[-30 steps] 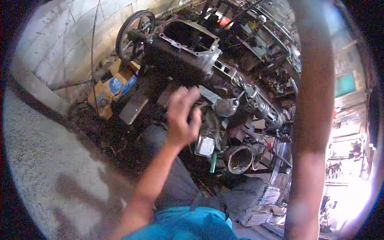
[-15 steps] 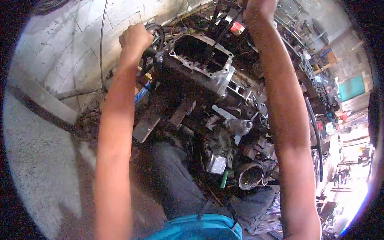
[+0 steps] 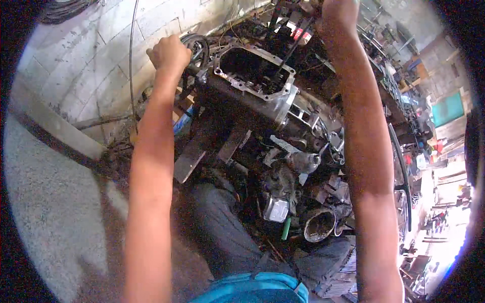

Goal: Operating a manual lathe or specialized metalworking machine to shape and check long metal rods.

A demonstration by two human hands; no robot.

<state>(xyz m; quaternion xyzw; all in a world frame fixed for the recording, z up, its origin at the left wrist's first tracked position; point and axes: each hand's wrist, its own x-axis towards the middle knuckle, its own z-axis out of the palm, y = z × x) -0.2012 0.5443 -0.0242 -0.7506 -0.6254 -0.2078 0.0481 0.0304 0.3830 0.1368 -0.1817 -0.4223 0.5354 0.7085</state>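
Engine housing (image 3: 252,103), dark-sided with a pale metal flange around its open top, lies in the far middle of the scene, slanting from far left toward the right. A dark wheel (image 3: 202,48) stands at its left end. The person's left hand (image 3: 171,53) is clenched on the left side of that wheel's rim, its fingertips hidden. A dark rod (image 3: 294,48) slants down into the housing's opening. The right hand (image 3: 341,10), cut off by the upper edge, is near the rod's upper end; whether it grips the rod cannot be told. Nearer, right of the trousered leg (image 3: 217,222), lie a silver block-shaped part (image 3: 276,209), a green stick-like piece (image 3: 286,229) and a round open-ended metal part (image 3: 309,235).
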